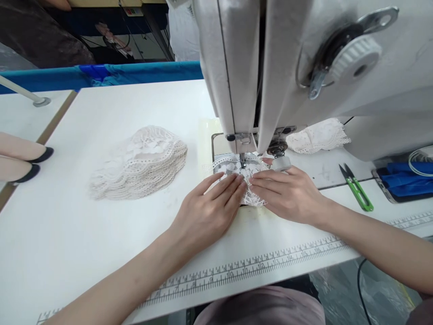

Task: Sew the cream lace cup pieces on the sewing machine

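Note:
A piece of white lace [254, 197] lies on the bed of a sewing machine [233, 58], its upper part under the presser foot [242, 160]. My left hand [212, 205] rests flat on the lace's left side, fingers stretched toward the foot. On the right side of the lace lies my right hand [291, 193], fingers extended and pointing left. Both sets of fingertips come close to the foot and to each other. The right thumb is mostly hidden behind the machine's parts.
A stack of white lace pieces [152, 167] sits to the left. Behind the needle lies more lace [320, 136]. Green thread snips [356, 187], a phone [384, 185] and blue cloth [407, 178] are at right. A printed ruler [245, 270] runs along the table's front edge.

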A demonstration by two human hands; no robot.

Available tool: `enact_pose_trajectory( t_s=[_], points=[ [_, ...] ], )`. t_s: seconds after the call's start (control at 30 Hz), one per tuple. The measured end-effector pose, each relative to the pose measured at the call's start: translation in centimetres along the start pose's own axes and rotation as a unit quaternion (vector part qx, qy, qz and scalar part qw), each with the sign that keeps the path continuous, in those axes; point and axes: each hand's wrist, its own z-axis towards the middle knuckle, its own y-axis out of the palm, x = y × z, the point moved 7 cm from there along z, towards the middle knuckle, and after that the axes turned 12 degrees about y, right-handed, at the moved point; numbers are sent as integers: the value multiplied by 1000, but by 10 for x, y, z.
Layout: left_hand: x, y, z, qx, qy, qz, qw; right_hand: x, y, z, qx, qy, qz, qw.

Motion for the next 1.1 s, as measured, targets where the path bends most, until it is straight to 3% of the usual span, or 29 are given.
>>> enact_pose_trajectory(
  t_s=[0.53,0.87,1.1],
  points=[
    [-14,7,0,8,-29,5,1000,3,7,0,1,9,-26,1000],
    [-1,-4,-1,4,-37,-43,998,-1,6,-1,-4,-6,-29,1000],
    [-7,0,1,16,-39,-19,999,2,10,-1,-5,10,-32,999]
  ],
)
